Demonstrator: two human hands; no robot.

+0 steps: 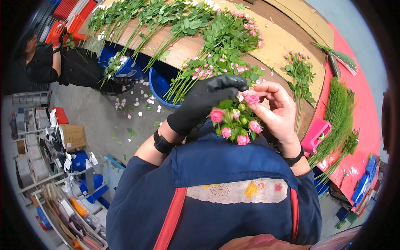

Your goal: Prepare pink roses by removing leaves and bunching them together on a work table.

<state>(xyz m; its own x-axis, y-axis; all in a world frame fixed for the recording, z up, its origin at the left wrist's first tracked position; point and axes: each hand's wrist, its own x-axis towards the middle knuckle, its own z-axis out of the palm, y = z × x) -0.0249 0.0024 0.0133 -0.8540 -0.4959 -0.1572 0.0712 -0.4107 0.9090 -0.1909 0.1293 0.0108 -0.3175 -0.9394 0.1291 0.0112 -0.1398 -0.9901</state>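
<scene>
My left hand (215,93), in a black glove, is raised in front of my chest beside a spray of pink roses (236,123); its thumb and fingertips come together near the top blooms, and whether they grip a stem or petal cannot be told. My bare right hand (275,107) has its thumb and fingers pinched on one pink rose bloom (251,97) of that spray. The stems are hidden below the flowers. Just beyond my hands, a pile of pink spray roses (228,43) lies on the wooden table (187,50), loose pink petals scattered over its leaves.
White-flowered stems (150,18) lie along the table. Blue buckets (159,84) stand below its edge. A co-worker in dark clothes (75,65) is at the left. Fine green foliage (337,115) and a pink plastic tool (316,136) are at the right. Petals (137,103) litter the floor.
</scene>
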